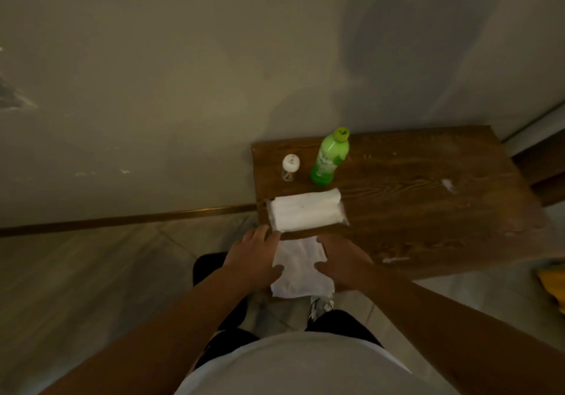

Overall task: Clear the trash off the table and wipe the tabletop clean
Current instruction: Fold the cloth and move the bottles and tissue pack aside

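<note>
A dark wooden table (412,205) stands against the wall. Near its front left corner lies a clear pack of white tissues (307,213). In front of the table edge, a white tissue sheet (301,267) is stretched between my hands. My left hand (255,257) holds its left side, thumb on top. My right hand (342,260) holds its right side the same way. White crumbs or scraps (448,184) lie on the right part of the tabletop, and a thin white streak (396,259) lies near the front edge.
A green plastic bottle (330,157) stands at the back left of the table, with a small white-capped jar (289,167) to its left. A yellow object (555,287) sits on the floor at the right. The tiled floor spreads to the left.
</note>
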